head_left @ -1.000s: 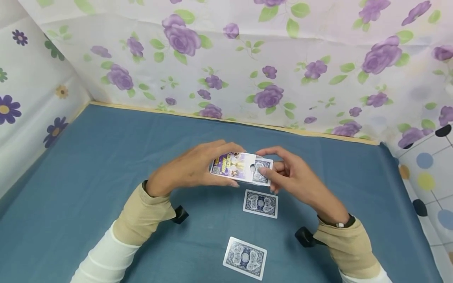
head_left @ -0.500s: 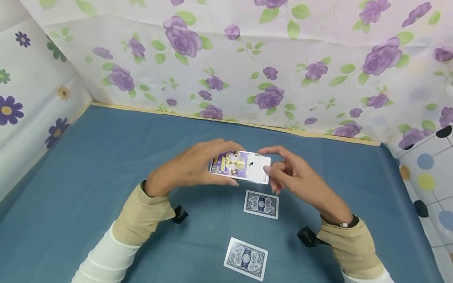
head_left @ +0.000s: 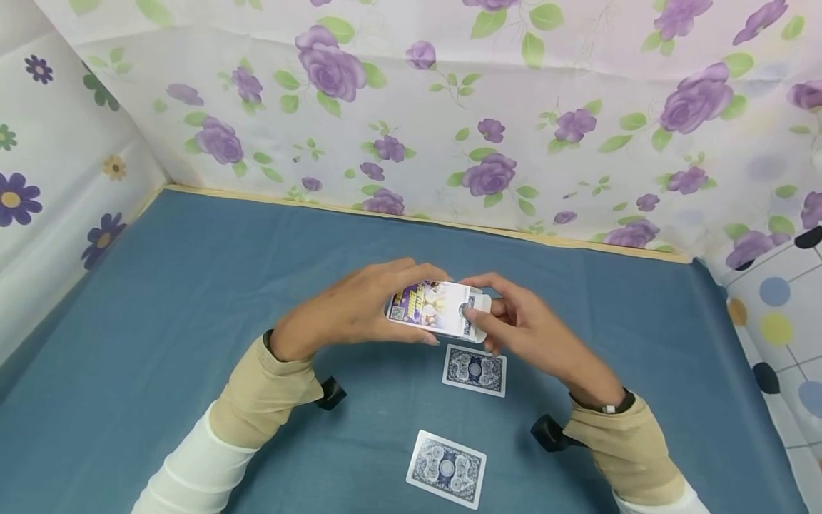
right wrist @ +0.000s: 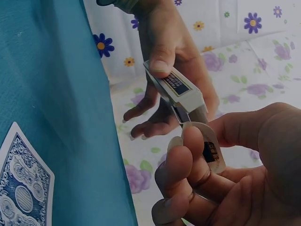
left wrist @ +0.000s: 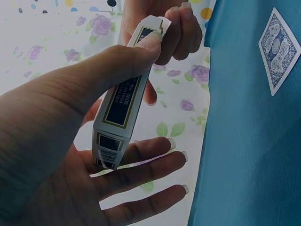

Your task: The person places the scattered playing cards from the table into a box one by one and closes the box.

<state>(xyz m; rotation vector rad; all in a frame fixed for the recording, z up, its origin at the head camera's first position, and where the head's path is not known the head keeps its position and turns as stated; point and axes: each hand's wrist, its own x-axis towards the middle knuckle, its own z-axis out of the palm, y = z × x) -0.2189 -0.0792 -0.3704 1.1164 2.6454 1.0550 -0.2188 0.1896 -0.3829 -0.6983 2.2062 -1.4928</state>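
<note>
Card box [head_left: 437, 308]: left hand [head_left: 349, 310] is clasping it above the table [head_left: 160, 300]; right hand [head_left: 523, 325] is pinching its end flap (closing step). Next: tucking the flap squarely. Two cards [head_left: 474, 370] lying below the grip.

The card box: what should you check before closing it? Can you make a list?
1. Left hand grips the card box firmly: ok.
2. Right hand is at the open end, fingers on the flap: ok.
3. Flap tucked shut: not ok, it stands open in the right wrist view.
4. All cards inside: not ok, two cards lie face down on the blue cloth, the near card and the far card.
5. Cards in the box sit flush: cannot tell, fingers hide the opening.
</note>
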